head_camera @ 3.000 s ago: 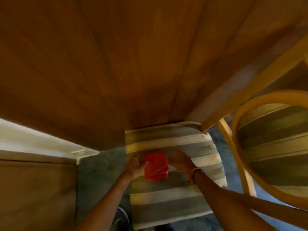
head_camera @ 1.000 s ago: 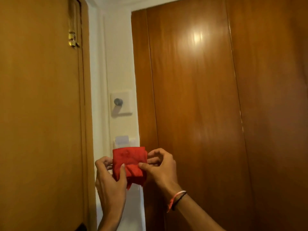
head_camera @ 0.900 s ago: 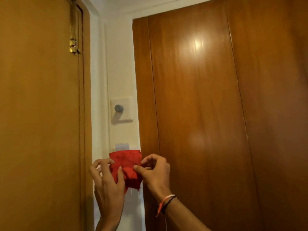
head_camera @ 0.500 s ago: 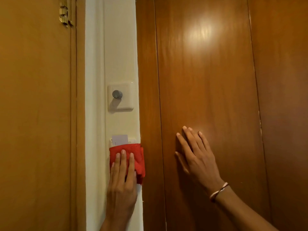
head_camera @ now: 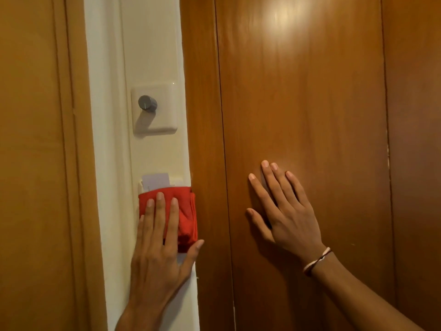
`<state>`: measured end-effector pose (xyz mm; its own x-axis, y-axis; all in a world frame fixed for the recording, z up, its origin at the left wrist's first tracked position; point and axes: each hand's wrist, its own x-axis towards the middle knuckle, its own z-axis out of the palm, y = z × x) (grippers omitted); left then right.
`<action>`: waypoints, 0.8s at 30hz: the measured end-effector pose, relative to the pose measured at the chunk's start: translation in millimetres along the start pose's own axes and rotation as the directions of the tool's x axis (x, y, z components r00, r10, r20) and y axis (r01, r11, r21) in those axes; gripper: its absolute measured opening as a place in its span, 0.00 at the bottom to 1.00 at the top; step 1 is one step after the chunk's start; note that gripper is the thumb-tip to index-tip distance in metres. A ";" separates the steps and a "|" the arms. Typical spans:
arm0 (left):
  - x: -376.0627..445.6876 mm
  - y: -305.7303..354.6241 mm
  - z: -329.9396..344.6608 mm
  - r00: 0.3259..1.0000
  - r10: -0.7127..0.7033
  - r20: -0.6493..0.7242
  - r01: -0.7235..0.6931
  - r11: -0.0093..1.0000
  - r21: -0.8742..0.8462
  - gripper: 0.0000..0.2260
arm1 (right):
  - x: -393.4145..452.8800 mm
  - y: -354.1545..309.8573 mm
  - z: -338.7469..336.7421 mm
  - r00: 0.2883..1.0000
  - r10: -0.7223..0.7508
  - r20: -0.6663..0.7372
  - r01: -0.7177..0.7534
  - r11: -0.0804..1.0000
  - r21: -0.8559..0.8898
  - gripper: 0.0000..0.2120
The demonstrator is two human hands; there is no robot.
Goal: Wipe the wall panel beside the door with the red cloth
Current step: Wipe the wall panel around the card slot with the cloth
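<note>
A narrow cream wall panel [head_camera: 152,48] runs between the door [head_camera: 35,163] on the left and a dark wooden cupboard front [head_camera: 298,103] on the right. My left hand [head_camera: 160,249] lies flat on the folded red cloth [head_camera: 186,213] and presses it against the panel, just below a white card [head_camera: 156,181] that sticks up from a holder. The cloth covers most of that holder. My right hand [head_camera: 284,211] rests flat with spread fingers on the cupboard front and holds nothing.
Above the cloth sits a white switch plate [head_camera: 155,125] with a round grey knob [head_camera: 147,103]. A vertical seam [head_camera: 224,139] divides the cupboard panels. The door frame [head_camera: 78,163] borders the cream panel on its left.
My right hand let go of the cloth and went flat onto the wood. My left hand alone pressed the cloth onto the cream panel. The view has come closer.
</note>
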<state>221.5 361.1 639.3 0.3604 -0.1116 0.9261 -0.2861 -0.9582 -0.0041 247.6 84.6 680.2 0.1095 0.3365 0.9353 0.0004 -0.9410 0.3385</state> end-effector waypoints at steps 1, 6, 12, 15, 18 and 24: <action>1.0 0.4 0.2 1.000 -0.009 0.005 0.009 1.000 -0.012 0.41 | -0.4 -0.2 0.6 1.000 -0.001 -0.003 0.001 1.000 -0.005 0.35; -13.0 5.0 2.5 1.000 -0.013 0.026 0.013 1.000 -0.023 0.41 | -1.9 -1.9 3.0 1.000 0.006 -0.015 -0.007 1.000 -0.021 0.38; -12.7 11.5 -4.6 0.996 -0.043 0.073 0.048 0.997 -0.059 0.40 | -0.1 -3.5 1.1 1.000 0.003 -0.012 -0.004 0.999 -0.054 0.39; -33.3 8.9 -2.6 0.995 -0.006 0.103 0.011 0.998 -0.055 0.40 | -1.0 -3.2 0.9 1.000 0.005 -0.015 -0.006 0.998 -0.062 0.39; -7.6 3.3 -9.5 0.998 -0.044 0.054 0.048 0.995 -0.085 0.39 | -1.0 -5.1 -2.6 1.000 0.002 -0.020 -0.004 0.998 -0.066 0.38; -25.9 6.3 -4.7 0.997 -0.036 0.075 0.041 0.997 -0.060 0.41 | -1.7 -5.0 -1.4 0.999 0.007 -0.032 -0.010 0.997 -0.081 0.38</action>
<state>206.1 359.1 617.0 0.4363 -0.0961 0.8946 -0.3235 -0.9445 0.0563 246.0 88.8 677.2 0.0771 0.3310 0.9405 -0.0813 -0.9381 0.3368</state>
